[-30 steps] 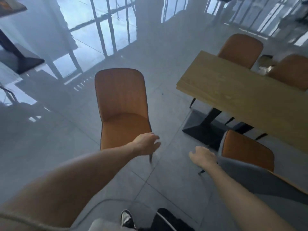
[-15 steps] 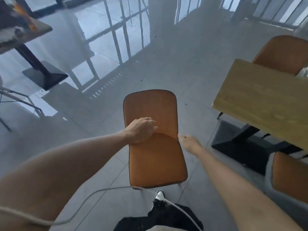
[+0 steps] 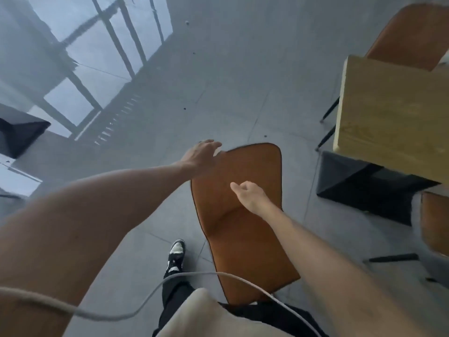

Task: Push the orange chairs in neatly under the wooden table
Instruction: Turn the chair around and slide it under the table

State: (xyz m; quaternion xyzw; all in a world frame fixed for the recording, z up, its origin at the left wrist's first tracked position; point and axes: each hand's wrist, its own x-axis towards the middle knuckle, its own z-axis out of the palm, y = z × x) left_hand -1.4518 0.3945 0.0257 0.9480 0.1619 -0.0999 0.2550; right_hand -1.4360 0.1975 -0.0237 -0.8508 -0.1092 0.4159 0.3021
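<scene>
An orange chair (image 3: 245,249) stands on the floor straight below me, apart from the wooden table (image 3: 393,122) at the right, its backrest away from me. My left hand (image 3: 202,155) reaches with straight fingers to the top left corner of the backrest; I cannot tell whether it touches. In front of the backrest hovers my right hand (image 3: 250,194), fingers loosely curled and holding nothing. A second orange chair (image 3: 410,35) stands at the table's far side. A third orange chair (image 3: 435,222) is at the near right edge.
The table's black base (image 3: 359,188) sits on the floor right of the chair. A white cable (image 3: 150,305) hangs across my body. My shoe (image 3: 176,256) is just left of the seat. Another dark table base (image 3: 17,135) lies at far left. Grey tiled floor surrounds the chair.
I have moved closer over the chair. My left hand slid from the seat-back crease up to the backrest's top left corner. My right hand came in over the backrest.
</scene>
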